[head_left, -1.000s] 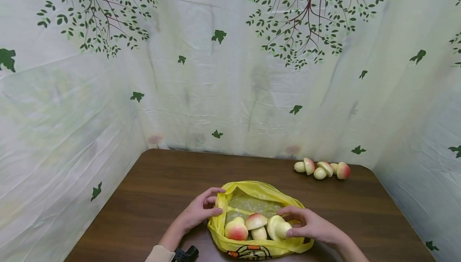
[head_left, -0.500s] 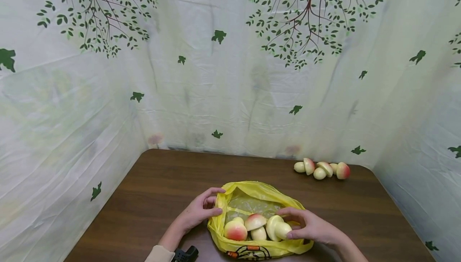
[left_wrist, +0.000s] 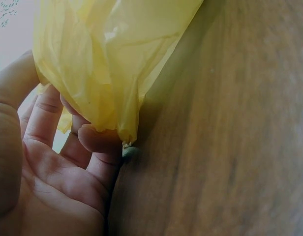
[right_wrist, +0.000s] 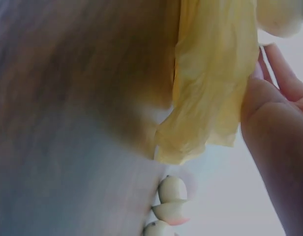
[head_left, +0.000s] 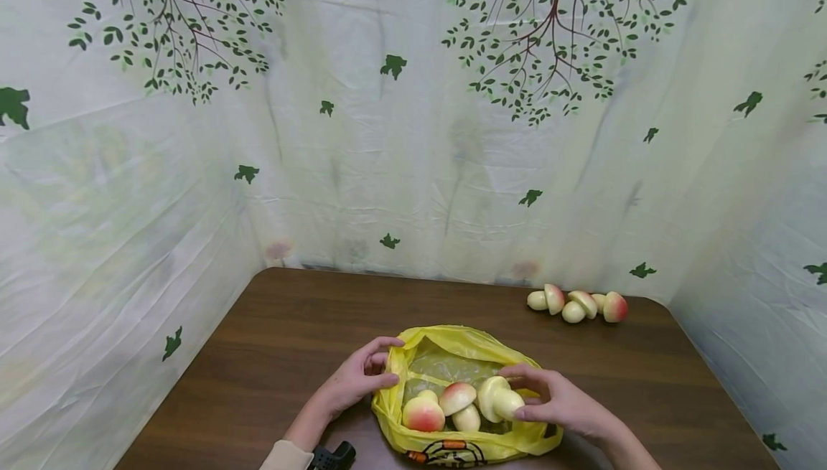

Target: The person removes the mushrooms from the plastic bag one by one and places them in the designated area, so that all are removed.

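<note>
A yellow plastic bag [head_left: 478,341] lies on the table with its mouth spread wide. At its left rim my left hand [head_left: 354,378] holds the bag's edge, and in the left wrist view curled fingers [left_wrist: 100,140] lie against the yellow film. Inside the bag are a pink-capped toy mushroom [head_left: 423,412] on the left and another toy mushroom [head_left: 457,398] in the middle. My right hand [head_left: 562,402] reaches over the right rim and grips a third, pale toy mushroom [head_left: 494,398] between thumb and fingers. That mushroom [right_wrist: 280,17] shows above the bag in the right wrist view.
Three more toy mushrooms [head_left: 581,305] lie in a row near the table's back right corner. The brown table [head_left: 310,312] is enclosed by a white curtain [head_left: 413,168] printed with leaves and branches.
My right hand has raised the pale mushroom slightly within the bag. The middle mushroom has shifted and tilted a little. The left hand and the bag stay where they were.
</note>
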`<state>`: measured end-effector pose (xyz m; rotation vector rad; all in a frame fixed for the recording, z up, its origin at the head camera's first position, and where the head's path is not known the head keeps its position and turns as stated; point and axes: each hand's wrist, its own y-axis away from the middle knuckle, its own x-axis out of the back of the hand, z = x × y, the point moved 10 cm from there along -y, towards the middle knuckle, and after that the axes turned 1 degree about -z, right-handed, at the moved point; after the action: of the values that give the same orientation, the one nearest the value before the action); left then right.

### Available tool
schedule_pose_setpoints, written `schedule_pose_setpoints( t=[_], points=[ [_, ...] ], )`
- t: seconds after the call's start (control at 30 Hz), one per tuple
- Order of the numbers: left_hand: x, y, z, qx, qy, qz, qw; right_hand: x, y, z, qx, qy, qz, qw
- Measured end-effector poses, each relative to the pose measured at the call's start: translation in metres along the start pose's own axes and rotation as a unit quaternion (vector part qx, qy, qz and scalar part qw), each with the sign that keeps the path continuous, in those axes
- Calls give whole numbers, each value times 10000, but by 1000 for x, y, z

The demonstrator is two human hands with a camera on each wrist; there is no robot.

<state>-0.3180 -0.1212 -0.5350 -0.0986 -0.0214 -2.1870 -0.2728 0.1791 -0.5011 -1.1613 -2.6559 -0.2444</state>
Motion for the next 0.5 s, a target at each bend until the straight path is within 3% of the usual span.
schedule_pose_setpoints(
  t=[0.5],
  points=[
    [1, 1, 1, 10, -143, 71, 9999, 41, 14, -15, 162, -179, 1136, 9932]
  ],
)
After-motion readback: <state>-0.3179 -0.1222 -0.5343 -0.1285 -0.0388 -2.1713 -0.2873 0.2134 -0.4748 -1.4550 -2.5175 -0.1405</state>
